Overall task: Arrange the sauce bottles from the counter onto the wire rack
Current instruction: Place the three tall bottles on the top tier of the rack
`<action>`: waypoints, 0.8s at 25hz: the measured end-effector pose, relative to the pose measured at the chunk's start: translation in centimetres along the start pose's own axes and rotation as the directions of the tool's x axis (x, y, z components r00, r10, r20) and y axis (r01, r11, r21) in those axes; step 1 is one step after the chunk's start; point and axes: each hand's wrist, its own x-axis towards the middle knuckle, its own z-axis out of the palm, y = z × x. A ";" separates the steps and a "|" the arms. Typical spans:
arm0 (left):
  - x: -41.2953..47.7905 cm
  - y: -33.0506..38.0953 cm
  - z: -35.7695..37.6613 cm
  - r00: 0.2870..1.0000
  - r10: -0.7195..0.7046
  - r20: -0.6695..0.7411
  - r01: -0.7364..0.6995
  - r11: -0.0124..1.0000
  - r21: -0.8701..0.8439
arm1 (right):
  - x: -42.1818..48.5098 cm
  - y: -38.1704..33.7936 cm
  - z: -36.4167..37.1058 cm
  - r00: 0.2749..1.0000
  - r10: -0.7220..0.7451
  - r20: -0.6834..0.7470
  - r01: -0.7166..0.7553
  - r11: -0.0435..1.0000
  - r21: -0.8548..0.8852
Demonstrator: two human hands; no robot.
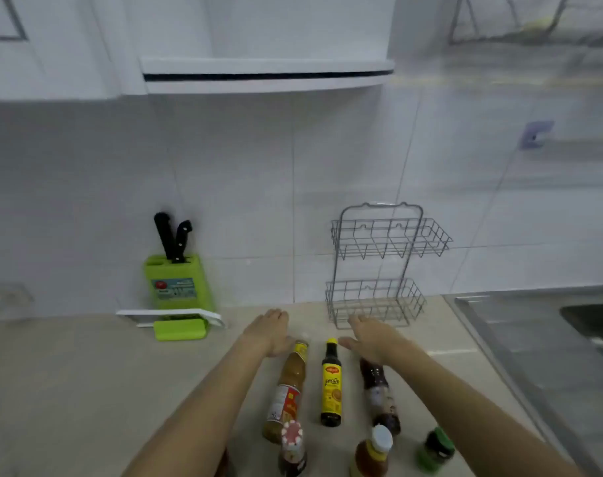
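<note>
Several sauce bottles stand on the beige counter [86, 390] in front of me: a tall brown one with a red label [288, 394], a dark one with a yellow cap and label [331, 383], a dark one with a pale label [379, 397], and nearer ones with a white-red cap [292, 449], a white cap [372, 454] and a green lid [434, 449]. A two-tier wire rack [379, 266], with nothing on it, stands against the tiled wall. My left hand [270, 332] and my right hand [370, 333] stretch flat over the bottles, fingers apart, holding nothing.
A green knife block [176, 287] with two black-handled knives stands left of the rack, a white board [176, 316] lying at its foot. A steel sink [551, 339] borders the counter on the right. A white cabinet shelf [265, 75] hangs overhead.
</note>
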 end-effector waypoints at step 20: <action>3.8 0.4 9.0 0.956 -0.172 0.239 0.272 0.827 -0.492 | 8.3 -0.9 6.9 0.996 -0.037 0.087 0.023 0.988 0.155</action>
